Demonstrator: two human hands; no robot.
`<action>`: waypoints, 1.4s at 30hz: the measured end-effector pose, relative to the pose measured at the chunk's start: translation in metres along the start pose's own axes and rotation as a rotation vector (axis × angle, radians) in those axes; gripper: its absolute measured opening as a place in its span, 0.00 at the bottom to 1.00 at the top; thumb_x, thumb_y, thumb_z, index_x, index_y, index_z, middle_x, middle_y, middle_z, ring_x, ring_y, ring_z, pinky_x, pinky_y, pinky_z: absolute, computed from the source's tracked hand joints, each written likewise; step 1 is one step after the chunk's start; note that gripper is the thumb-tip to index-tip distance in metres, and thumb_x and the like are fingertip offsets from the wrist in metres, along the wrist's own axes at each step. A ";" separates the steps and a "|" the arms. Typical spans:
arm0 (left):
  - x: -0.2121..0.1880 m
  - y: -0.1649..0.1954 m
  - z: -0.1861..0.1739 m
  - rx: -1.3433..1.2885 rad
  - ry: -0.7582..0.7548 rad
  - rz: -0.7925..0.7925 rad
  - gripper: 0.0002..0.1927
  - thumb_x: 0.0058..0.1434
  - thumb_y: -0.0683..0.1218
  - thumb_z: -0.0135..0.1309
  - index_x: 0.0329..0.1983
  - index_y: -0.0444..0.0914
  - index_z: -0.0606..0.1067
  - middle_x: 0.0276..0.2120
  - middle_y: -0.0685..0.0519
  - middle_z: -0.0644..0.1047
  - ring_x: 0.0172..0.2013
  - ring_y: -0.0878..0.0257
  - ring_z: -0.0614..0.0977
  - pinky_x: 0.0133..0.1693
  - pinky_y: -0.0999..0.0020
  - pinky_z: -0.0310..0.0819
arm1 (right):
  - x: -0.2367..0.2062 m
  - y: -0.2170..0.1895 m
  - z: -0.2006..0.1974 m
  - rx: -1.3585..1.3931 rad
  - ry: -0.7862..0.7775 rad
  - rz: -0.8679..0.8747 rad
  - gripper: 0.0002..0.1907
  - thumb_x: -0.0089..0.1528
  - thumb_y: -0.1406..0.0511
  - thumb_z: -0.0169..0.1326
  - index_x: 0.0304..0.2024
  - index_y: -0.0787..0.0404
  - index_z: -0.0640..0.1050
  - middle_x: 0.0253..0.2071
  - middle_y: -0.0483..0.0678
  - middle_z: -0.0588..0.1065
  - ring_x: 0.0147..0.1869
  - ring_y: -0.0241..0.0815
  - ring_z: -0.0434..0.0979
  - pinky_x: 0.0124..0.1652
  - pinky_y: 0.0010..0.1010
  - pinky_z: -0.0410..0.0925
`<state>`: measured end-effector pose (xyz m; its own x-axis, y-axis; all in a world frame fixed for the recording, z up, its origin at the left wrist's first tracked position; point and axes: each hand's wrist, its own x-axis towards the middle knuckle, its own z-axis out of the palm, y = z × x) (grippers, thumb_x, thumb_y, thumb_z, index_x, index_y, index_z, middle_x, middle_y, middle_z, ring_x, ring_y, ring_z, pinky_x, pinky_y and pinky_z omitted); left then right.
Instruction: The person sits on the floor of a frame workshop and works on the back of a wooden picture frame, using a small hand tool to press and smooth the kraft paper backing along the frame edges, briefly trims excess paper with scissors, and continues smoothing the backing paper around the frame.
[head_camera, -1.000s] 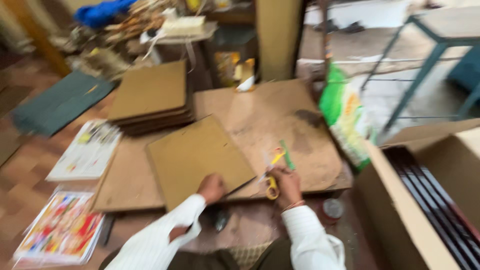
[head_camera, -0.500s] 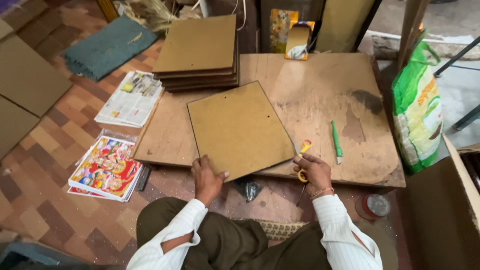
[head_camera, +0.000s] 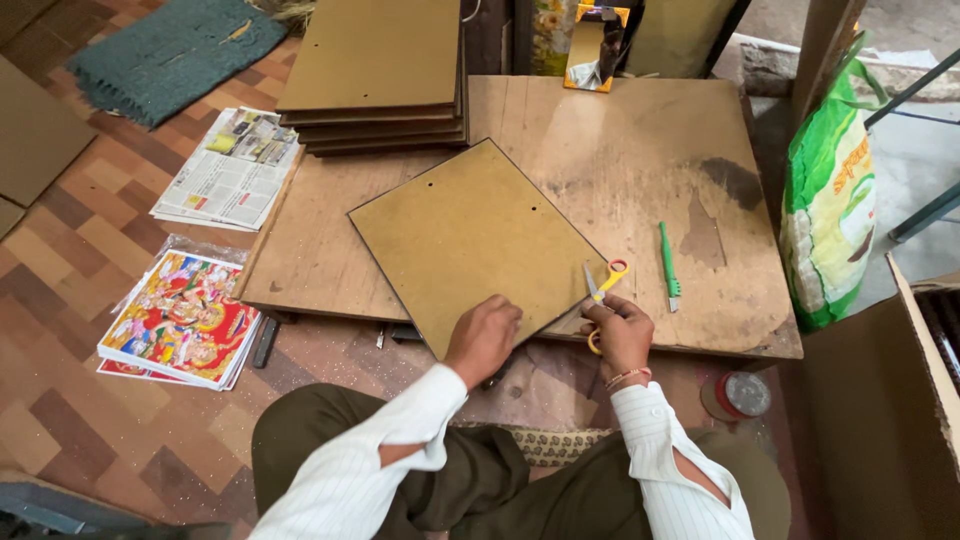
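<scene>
The right hand (head_camera: 620, 335) is curled around a pair of yellow-and-orange-handled scissors (head_camera: 603, 290), whose blades point up and away along the right edge of a brown hardboard sheet (head_camera: 475, 235). The left hand (head_camera: 483, 338) lies fingers-down on the near corner of that sheet, closed lightly over its edge. The sheet lies flat and turned at an angle on a low wooden work board (head_camera: 640, 160), its near corner overhanging the board's front edge. A green-handled tool (head_camera: 668, 262) lies on the board just right of the scissors. A stack of similar hardboard sheets (head_camera: 375, 70) sits at the board's far left corner. On the tiled floor to the left lie a pile of colourful prints (head_camera: 180, 320) and a folded newspaper (head_camera: 230, 165); a green printed sack (head_camera: 830, 200) stands to the right.
</scene>
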<state>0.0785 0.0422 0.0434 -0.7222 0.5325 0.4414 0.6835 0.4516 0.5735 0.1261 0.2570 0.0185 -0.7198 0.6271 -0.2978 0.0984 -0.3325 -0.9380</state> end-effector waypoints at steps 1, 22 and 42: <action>0.012 -0.001 0.002 0.114 -0.103 0.020 0.06 0.60 0.40 0.54 0.34 0.34 0.80 0.36 0.42 0.79 0.38 0.43 0.82 0.41 0.51 0.76 | 0.001 -0.002 0.000 0.010 0.005 -0.007 0.15 0.56 0.73 0.61 0.46 0.73 0.79 0.31 0.52 0.80 0.24 0.38 0.76 0.24 0.25 0.65; 0.078 0.009 0.015 0.297 -0.598 0.399 0.06 0.56 0.44 0.54 0.28 0.40 0.79 0.32 0.44 0.80 0.35 0.43 0.82 0.39 0.50 0.76 | -0.024 -0.063 -0.006 0.219 0.020 0.020 0.19 0.55 0.71 0.62 0.49 0.69 0.79 0.30 0.51 0.81 0.23 0.35 0.76 0.19 0.22 0.57; 0.078 0.011 0.012 0.381 -0.635 0.434 0.05 0.53 0.41 0.53 0.29 0.35 0.77 0.33 0.41 0.79 0.36 0.42 0.82 0.38 0.50 0.77 | -0.020 -0.064 -0.009 0.214 0.023 -0.013 0.16 0.56 0.70 0.63 0.46 0.69 0.81 0.32 0.50 0.81 0.24 0.35 0.75 0.22 0.21 0.61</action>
<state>0.0308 0.0973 0.0763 -0.2703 0.9622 0.0326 0.9566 0.2646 0.1219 0.1406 0.2717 0.0833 -0.7038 0.6475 -0.2922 -0.0606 -0.4646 -0.8834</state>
